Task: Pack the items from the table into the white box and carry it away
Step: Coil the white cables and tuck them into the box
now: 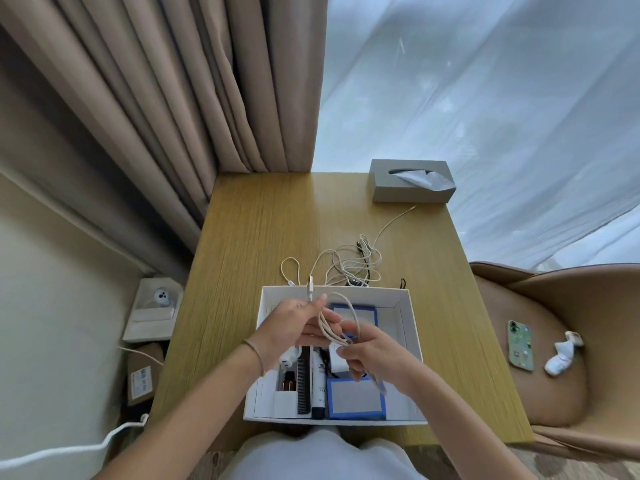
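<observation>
The open white box sits at the near edge of the wooden table. Inside lie a black comb, a dark tube, a brown bottle and two blue-edged flat items. Over the box, both hands hold a looped beige cable. My left hand pinches its plug end upright. My right hand grips the folded loops. More tangled cables lie on the table just behind the box.
A grey tissue box stands at the table's far right corner. On a tan chair to the right lie a green phone and a small white item. Curtains hang behind. Boxes and a white cord are on the floor at left.
</observation>
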A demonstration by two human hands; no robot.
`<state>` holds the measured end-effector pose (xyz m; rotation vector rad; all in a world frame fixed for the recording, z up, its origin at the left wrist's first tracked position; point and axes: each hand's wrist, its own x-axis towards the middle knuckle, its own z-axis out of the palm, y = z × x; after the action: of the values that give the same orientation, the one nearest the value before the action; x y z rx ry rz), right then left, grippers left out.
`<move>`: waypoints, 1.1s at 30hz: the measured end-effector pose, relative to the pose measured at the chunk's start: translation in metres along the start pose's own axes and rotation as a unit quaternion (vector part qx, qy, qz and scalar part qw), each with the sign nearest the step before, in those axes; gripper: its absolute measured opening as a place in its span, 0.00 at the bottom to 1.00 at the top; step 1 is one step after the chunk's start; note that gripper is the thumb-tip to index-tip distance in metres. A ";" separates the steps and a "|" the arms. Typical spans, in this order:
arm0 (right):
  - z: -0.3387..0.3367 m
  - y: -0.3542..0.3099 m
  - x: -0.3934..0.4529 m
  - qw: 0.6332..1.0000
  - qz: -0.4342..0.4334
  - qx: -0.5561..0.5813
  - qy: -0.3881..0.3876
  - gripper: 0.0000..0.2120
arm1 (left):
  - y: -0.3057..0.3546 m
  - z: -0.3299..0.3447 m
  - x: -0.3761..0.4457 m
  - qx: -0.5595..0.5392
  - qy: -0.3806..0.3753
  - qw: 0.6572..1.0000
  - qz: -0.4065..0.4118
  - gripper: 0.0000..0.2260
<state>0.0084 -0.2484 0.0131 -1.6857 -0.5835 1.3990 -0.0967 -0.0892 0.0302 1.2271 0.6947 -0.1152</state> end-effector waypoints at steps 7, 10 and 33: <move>0.008 0.037 0.022 0.900 -0.010 -0.435 -0.008 0.08 | -0.025 -0.052 -0.017 0.420 0.071 0.905 0.024 0.12; 0.020 0.055 0.026 0.856 0.016 -0.515 -0.045 0.05 | -0.035 -0.055 -0.027 0.467 0.095 0.876 0.075 0.18; 0.005 0.018 0.006 0.967 -0.066 -0.238 0.063 0.28 | -0.041 -0.040 -0.015 0.493 0.141 0.825 0.240 0.11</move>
<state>0.0028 -0.2518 -0.0050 -2.0485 -0.9977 1.1013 -0.1434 -0.0725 -0.0022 2.4303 0.5501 0.1591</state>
